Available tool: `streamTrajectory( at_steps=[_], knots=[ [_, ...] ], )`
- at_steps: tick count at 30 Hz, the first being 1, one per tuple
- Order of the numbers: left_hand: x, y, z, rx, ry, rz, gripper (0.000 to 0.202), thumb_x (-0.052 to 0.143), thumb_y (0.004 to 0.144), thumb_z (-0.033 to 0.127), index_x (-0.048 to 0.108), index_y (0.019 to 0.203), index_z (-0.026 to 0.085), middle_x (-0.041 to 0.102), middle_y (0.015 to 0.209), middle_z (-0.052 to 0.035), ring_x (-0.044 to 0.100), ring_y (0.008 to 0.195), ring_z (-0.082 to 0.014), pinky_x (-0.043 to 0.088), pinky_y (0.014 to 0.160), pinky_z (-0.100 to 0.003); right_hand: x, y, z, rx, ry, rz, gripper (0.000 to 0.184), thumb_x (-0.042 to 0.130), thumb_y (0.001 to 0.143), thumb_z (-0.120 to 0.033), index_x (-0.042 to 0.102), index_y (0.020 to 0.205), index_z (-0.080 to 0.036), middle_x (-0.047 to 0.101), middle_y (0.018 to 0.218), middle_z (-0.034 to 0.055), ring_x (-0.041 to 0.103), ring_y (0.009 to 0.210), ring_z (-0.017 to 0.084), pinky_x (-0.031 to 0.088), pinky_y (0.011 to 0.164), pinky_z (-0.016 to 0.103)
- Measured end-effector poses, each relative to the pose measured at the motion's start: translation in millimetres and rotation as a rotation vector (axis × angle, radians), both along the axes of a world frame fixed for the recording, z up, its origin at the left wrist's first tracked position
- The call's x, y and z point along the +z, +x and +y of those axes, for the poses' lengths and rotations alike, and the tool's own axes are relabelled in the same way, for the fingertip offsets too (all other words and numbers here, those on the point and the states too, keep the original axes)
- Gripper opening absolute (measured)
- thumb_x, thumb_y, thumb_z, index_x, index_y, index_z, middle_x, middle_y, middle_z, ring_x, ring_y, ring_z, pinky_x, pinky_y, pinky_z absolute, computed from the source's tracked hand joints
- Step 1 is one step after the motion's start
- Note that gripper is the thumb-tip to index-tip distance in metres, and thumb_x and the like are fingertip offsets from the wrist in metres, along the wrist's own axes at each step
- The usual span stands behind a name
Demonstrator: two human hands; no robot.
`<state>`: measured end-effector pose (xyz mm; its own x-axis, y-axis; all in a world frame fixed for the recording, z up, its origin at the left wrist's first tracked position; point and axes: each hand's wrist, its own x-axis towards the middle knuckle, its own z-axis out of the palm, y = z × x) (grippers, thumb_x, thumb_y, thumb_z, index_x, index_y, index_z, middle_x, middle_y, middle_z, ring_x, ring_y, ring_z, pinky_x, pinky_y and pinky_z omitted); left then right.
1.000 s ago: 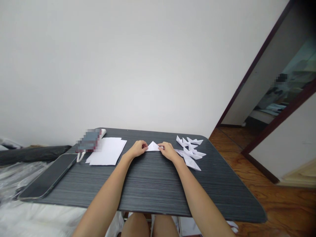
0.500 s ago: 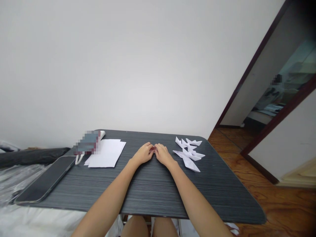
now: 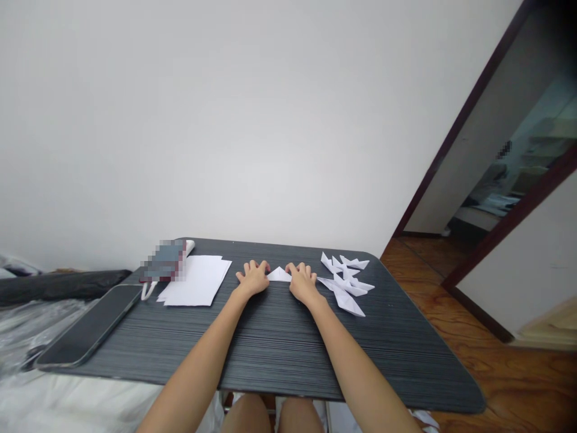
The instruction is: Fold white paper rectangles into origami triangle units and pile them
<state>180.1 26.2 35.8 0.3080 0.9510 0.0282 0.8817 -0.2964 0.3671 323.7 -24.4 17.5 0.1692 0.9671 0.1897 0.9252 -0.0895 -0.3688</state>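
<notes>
A small folded piece of white paper [image 3: 279, 275] lies between my hands on the dark table, its middle peak pointing toward the wall. My left hand [image 3: 253, 278] rests over its left end with the fingers spread, and that end is hidden beneath. On the opposite end sits my right hand [image 3: 303, 281], fingers apart and bent down onto the paper. Just right of this hand lies a group of several folded white paper boats [image 3: 349, 288]. A stack of plain white sheets [image 3: 193, 285] is to the left of my left hand.
A phone with a blurred screen [image 3: 164, 260] and a white cable [image 3: 146, 291] lies beside the sheets. At the left table edge is a large dark tablet-like slab [image 3: 92, 325]. The wall [image 3: 279, 132] borders the table's [image 3: 279, 343] far side; a doorway opens at right.
My hands have moved apart, from fingertips together at the middle to opposite ends of the paper. The fingers have spread, and the folded peak now shows between them.
</notes>
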Motion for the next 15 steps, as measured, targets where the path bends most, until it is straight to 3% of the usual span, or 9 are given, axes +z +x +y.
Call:
streamTrajectory(
  at_steps=[5,8,11,13,15],
  knots=[
    [-2.6,-9.4,8.4,-0.059,-0.003,0.014,0.025,0.039,0.070,0.017,0.050,0.091,0.027,0.043,0.098,-0.0085,0.036,0.097,-0.0276,0.027,0.074,-0.051,-3.8,5.3,1.3,0.030,0.050,-0.039,0.044,0.042,0.060,0.001,0.046,0.097,-0.022,0.041,0.096,0.0079,0.035,0.089,0.021,0.025,0.074,0.033],
    [-6.3,-7.2,8.3,-0.068,0.058,0.020,0.025,0.037,0.072,0.014,0.050,0.091,0.025,0.043,0.098,-0.0086,0.036,0.096,-0.0269,0.028,0.074,-0.049,-5.0,8.3,2.0,0.086,0.095,-0.034,0.036,0.039,0.068,-0.002,0.047,0.097,-0.021,0.043,0.097,0.0078,0.036,0.091,0.020,0.024,0.077,0.032],
    [-10.1,-1.9,5.0,-0.113,0.107,0.016,0.024,0.035,0.074,0.015,0.049,0.091,0.024,0.044,0.097,-0.0087,0.036,0.095,-0.0260,0.029,0.073,-0.047,-7.0,8.3,4.4,0.109,0.134,-0.001,0.021,0.035,0.080,-0.020,0.049,0.095,-0.021,0.045,0.095,0.0076,0.037,0.091,0.020,0.024,0.079,0.034],
    [-12.4,1.2,2.9,-0.130,0.127,0.019,0.024,0.033,0.076,0.015,0.048,0.092,0.023,0.044,0.097,-0.0089,0.036,0.095,-0.0253,0.029,0.074,-0.045,-8.9,7.8,6.6,0.104,0.144,0.010,0.024,0.040,0.079,-0.035,0.050,0.094,-0.019,0.045,0.095,0.0080,0.037,0.092,0.021,0.024,0.080,0.036],
    [-14.0,2.7,2.7,-0.134,0.140,0.010,0.023,0.033,0.077,0.017,0.048,0.093,0.022,0.044,0.098,-0.0091,0.036,0.095,-0.0248,0.029,0.075,-0.045,-10.4,7.9,8.5,0.095,0.127,0.023,0.029,0.048,0.074,-0.040,0.051,0.092,-0.018,0.045,0.096,0.0083,0.036,0.093,0.022,0.025,0.080,0.036]
  ],
)
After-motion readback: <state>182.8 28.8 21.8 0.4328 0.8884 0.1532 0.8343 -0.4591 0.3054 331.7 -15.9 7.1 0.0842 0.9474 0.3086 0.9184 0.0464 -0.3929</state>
